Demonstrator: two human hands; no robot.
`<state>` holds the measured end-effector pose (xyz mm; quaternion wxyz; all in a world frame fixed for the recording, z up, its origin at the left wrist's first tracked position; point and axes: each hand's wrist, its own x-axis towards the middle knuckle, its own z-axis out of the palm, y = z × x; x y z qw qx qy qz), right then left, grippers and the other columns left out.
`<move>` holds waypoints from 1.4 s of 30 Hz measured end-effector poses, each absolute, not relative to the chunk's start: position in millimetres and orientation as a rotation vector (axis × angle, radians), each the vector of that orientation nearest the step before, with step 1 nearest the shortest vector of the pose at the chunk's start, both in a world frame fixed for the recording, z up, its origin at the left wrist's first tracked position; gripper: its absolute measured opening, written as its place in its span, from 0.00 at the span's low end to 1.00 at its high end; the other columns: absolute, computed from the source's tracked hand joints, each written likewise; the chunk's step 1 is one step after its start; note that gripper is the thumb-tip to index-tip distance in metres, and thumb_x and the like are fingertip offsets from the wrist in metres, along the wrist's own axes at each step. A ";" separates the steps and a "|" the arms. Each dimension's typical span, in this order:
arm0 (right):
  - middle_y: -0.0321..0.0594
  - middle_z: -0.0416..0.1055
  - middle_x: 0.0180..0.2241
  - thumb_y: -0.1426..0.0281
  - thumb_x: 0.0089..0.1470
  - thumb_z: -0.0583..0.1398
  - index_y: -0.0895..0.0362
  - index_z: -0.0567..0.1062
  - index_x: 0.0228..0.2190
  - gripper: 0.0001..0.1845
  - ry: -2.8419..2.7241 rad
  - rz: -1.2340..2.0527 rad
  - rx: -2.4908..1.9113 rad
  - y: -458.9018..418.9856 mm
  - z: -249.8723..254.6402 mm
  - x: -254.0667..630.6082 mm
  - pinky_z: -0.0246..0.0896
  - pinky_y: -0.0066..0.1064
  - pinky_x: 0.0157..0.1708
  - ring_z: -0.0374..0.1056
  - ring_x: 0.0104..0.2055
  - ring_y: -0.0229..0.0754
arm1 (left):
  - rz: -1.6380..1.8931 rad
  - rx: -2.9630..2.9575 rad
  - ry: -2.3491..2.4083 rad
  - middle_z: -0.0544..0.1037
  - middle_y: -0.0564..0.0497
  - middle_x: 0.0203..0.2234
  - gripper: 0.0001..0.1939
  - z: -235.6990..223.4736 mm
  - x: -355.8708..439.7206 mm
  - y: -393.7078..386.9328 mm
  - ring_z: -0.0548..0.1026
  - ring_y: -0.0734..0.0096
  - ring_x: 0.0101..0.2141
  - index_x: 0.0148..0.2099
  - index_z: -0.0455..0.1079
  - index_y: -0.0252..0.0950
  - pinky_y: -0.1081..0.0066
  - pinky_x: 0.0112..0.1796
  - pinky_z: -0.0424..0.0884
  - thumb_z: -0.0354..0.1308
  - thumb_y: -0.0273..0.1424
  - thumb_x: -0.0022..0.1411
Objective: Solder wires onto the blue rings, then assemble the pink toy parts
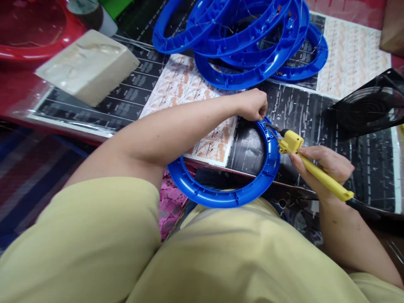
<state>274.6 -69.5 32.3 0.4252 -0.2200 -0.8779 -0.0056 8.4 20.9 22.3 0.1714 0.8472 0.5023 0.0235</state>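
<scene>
- At the near edge of the black printed tabletop [249, 153], the glossy blue plastic ring [221, 198] lies partly over the surface, its near curve reaching out beside my pale yellow shirt [227, 248].
- It looks light and fairly stiff, its smooth outer rim perhaps slippery; I'd grip the broad band, sparing the small wires at its far side.
- My left hand [252, 104] is at that far rim, fingers curled together; I can't tell what they pinch.
- My right hand [331, 164] closes its fingers round the yellow plastic tool with a dark nose [292, 141], tip towards the wires.
- Beyond, tangled blue rings [233, 80] overlap; a whitish block [85, 63] sits to the left.
</scene>
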 end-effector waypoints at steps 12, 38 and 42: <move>0.35 0.79 0.27 0.70 0.52 0.68 0.53 0.73 0.30 0.08 -2.187 -0.041 -0.635 -68.7 29.6 275.8 0.72 0.29 0.24 0.76 0.26 0.39 | 0.208 2.413 1.366 0.79 0.54 0.29 0.10 11.8 6.8 29.9 0.77 0.60 0.44 0.37 0.80 0.36 0.68 0.48 0.70 0.63 0.31 0.51; 0.42 0.80 0.32 0.62 0.51 0.69 0.59 0.80 0.44 0.20 -1.837 -0.057 -1.072 -77.1 -0.3 303.4 0.75 0.31 0.33 0.79 0.30 0.45 | 0.147 2.396 1.383 0.79 0.53 0.27 0.11 14.1 8.8 31.4 0.78 0.62 0.40 0.38 0.81 0.35 0.68 0.45 0.71 0.63 0.29 0.51; 0.42 0.81 0.31 0.63 0.50 0.70 0.58 0.81 0.44 0.20 -1.829 -0.069 -1.053 -75.8 -1.3 304.2 0.75 0.30 0.32 0.78 0.29 0.45 | 0.140 2.390 1.390 0.79 0.53 0.27 0.10 13.6 8.7 31.9 0.78 0.62 0.39 0.37 0.81 0.36 0.68 0.44 0.71 0.63 0.29 0.51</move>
